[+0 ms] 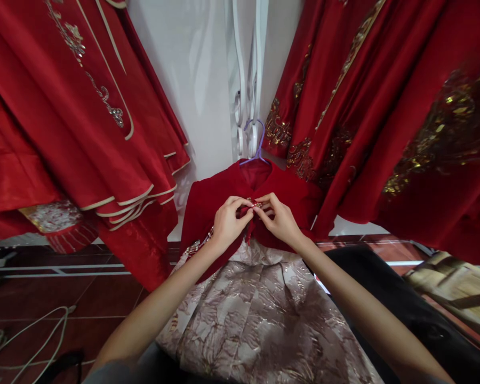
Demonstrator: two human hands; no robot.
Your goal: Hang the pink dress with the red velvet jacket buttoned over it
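At eight o'clock, a white cord (71, 309) lies on the tiled floor (100, 290). Pale-edged red garments (96, 144) hang at ten o'clock. Central, the person's left hand (229, 218) has a narrow grip, pinching the front fastening (257, 204) of a red jacket (212, 197). A purple hanger (261, 145) sits in its neck at twelve; patterned cloth (244, 320) spreads at six. The right hand (279, 217) meets the left, its grip equally narrow on the fastening, which both partly hide. Gold-trimmed garments (356, 128) crowd in at two o'clock, a black item (392, 304) at four.
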